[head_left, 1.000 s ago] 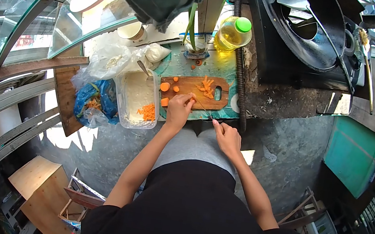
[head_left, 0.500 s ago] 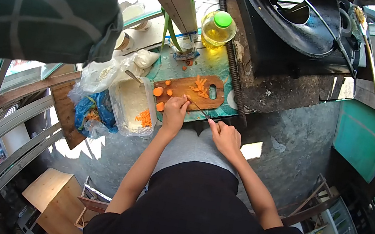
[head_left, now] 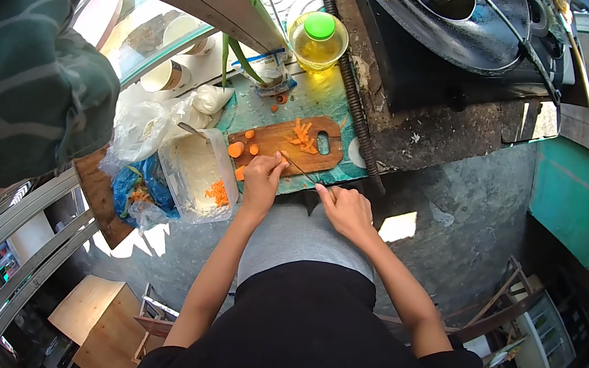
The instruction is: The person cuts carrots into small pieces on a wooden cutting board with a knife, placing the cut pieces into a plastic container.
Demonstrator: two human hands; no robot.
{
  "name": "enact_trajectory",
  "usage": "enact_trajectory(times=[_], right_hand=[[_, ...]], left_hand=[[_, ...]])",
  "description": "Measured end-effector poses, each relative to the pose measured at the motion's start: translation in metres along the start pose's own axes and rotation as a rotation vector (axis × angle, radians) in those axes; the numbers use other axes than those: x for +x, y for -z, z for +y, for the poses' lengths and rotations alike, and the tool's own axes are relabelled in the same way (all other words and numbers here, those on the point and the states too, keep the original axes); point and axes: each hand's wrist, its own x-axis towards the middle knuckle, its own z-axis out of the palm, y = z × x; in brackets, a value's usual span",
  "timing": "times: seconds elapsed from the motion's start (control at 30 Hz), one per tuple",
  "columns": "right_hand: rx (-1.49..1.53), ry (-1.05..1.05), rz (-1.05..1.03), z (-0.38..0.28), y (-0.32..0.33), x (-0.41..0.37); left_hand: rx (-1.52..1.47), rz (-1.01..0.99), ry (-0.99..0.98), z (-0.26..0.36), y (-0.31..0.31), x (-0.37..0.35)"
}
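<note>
My left hand [head_left: 262, 181] is closed in a pinch at the near edge of a wooden cutting board [head_left: 271, 138]. A small orange bit, apparently carrot, shows at its fingertips. The handle of a thin knife [head_left: 302, 171] is in my right hand [head_left: 347, 209], and the blade points up-left to my left fingertips. Carrot sticks [head_left: 303, 136] lie in a heap by the board's handle hole. Several carrot chunks [head_left: 236, 149] rest toward its left end. Left of the board, a clear plastic tub [head_left: 193, 168] holds a pale, floury mix with diced carrot [head_left: 218, 192] and a spoon.
A green-lidded jar of yellow liquid [head_left: 318, 45] stands behind the board, beside a ribbed black hose [head_left: 357, 105]. A black stove [head_left: 444, 69] fills the back right. Plastic bags [head_left: 136, 186] lie left of the tub. Dark green patterned cloth [head_left: 25, 87] hangs at the left.
The view has shifted, so the board and jar sit slightly further left, and the hanging cloth covers less of the top left. Both hands keep nearly the same pose at the knife.
</note>
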Motion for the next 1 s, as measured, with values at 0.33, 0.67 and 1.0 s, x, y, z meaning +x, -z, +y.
enact_trajectory(times=[0.33, 0.67, 1.0], right_hand=[[0.051, -0.008, -0.049, 0.015, -0.010, 0.008], [0.130, -0.061, -0.007, 0.016, -0.002, 0.005], [0.058, 0.034, 0.110, 0.005, 0.000, -0.008]], left_hand=[[0.040, -0.019, 0.031, -0.001, 0.002, 0.002], [-0.009, 0.037, 0.037, -0.003, -0.002, -0.002], [-0.101, 0.126, 0.201, -0.007, -0.011, -0.010]])
